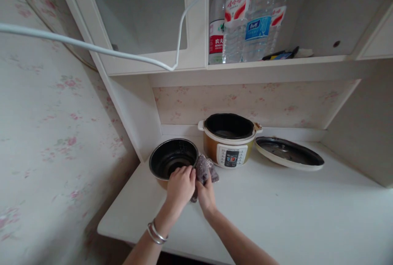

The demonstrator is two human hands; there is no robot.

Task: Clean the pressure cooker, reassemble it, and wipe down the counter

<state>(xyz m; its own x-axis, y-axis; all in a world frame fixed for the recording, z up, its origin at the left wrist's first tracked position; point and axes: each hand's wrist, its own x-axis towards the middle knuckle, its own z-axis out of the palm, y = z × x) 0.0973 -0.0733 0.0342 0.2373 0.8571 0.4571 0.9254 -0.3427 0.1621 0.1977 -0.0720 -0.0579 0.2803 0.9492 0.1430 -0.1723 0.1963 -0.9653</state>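
Observation:
A dark-lined inner pot (pixel 172 154) stands at the left of the white counter. My left hand (pixel 181 183) is closed over the pot's near right rim, fingers bent over the edge. Against the pot's right outer side, my right hand (pixel 206 193) grips a bunched grey-brown patterned cloth (pixel 202 169). Part of the cloth hangs below, between my two hands. Just behind the cloth is a gold and white electric cooker (pixel 211 147), its lid off and its dark inside showing. The cooker's lid (pixel 288 152) lies upside down to its right.
Above the white counter (pixel 276 216) hangs a cabinet shelf (pixel 276 64) with several plastic bottles (pixel 236 19). A white cable (pixel 123 53) crosses the upper left. Floral wallpaper (pixel 55 134) covers the left wall, close to the pot's side.

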